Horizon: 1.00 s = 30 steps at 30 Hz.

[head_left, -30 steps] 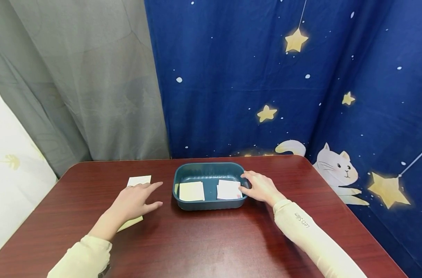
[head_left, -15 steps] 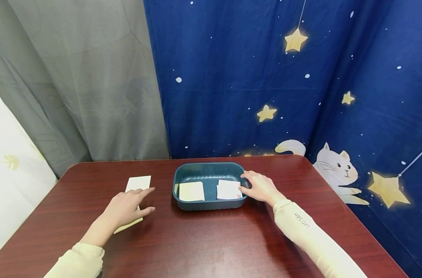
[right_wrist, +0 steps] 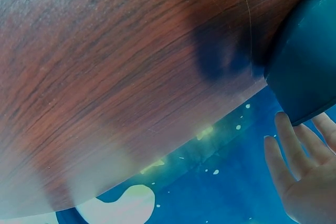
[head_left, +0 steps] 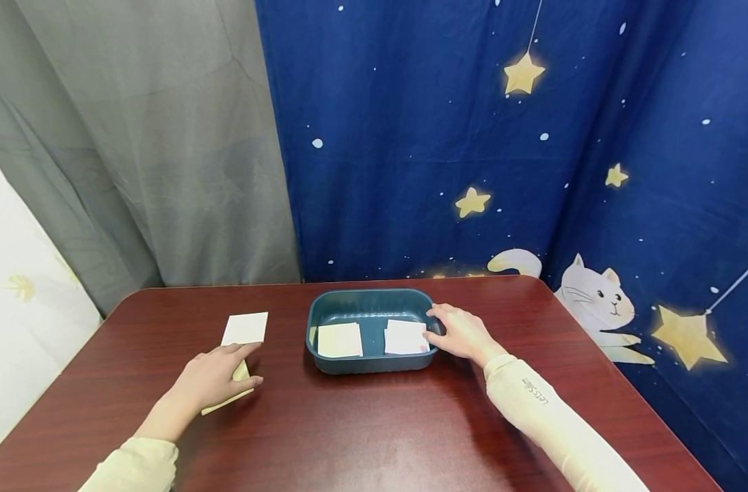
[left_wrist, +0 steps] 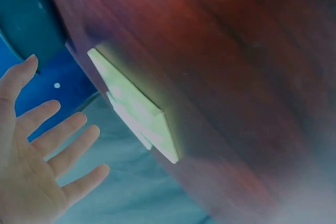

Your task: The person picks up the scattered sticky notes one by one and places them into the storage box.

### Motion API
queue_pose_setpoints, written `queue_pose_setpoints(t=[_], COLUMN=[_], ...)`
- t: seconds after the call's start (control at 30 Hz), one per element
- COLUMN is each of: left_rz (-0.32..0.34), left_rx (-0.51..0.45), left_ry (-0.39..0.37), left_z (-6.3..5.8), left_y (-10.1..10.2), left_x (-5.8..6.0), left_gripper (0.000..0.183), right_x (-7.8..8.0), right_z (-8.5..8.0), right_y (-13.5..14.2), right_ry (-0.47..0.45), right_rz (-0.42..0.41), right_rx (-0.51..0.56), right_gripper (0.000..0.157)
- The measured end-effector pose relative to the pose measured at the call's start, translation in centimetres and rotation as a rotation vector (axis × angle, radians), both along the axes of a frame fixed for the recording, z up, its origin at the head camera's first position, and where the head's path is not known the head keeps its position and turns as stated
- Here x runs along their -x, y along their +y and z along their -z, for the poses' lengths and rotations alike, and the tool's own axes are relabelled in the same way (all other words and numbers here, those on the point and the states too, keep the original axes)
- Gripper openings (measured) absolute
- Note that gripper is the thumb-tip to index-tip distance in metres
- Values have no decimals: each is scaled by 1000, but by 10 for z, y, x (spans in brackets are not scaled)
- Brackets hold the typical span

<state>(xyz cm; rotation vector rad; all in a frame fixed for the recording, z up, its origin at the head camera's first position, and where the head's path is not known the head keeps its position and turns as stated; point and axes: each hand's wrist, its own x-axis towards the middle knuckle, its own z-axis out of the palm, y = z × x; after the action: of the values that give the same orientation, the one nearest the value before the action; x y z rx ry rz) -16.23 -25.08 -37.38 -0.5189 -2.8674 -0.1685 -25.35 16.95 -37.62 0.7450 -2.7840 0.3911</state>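
My left hand (head_left: 210,376) hovers with fingers spread over a yellow sticky note pad (head_left: 241,372) on the left of the table, hiding much of it. A white note pad (head_left: 247,328) lies just beyond that one. In the left wrist view the hand shows palm and separate fingers, apart from the yellow pad (left_wrist: 134,100). My right hand (head_left: 463,333) rests at the right rim of a dark teal plastic bin (head_left: 374,365), fingers extended, thumb reaching over the edge. Inside the bin lie a pale yellow note stack (head_left: 340,340) and a white note stack (head_left: 405,337).
The reddish-brown wooden table (head_left: 362,430) has a rounded far edge. Behind it hang a grey curtain (head_left: 165,150) and a blue star-patterned curtain (head_left: 411,150). A cat figure (head_left: 595,301) is printed at the right.
My left hand has drawn back toward me and slightly left, uncovering the white pad and part of the yellow one. The right hand and bin have stayed in place.
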Motion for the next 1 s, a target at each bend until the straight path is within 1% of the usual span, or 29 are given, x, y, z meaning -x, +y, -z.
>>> queue_pose_setpoints(t=[0.23, 0.37, 0.7, 1.0], left_rz=[-32, -50, -71, -110], left_rx=[8, 13, 17, 13], left_ry=[-49, -79, -120, -185], left_z=[12, 16, 19, 21], left_y=[-10, -14, -20, -25], left_x=[3, 5, 5, 5], left_gripper=[63, 65, 69, 79], right_x=[-1, -1, -1, -1], right_z=[-1, -1, -1, -1], right_y=[0, 0, 0, 0], right_ry=[0, -2, 0, -1], right_rz=[-1, 0, 0, -3], right_rx=[2, 5, 7, 2], right_gripper=[47, 46, 46, 45])
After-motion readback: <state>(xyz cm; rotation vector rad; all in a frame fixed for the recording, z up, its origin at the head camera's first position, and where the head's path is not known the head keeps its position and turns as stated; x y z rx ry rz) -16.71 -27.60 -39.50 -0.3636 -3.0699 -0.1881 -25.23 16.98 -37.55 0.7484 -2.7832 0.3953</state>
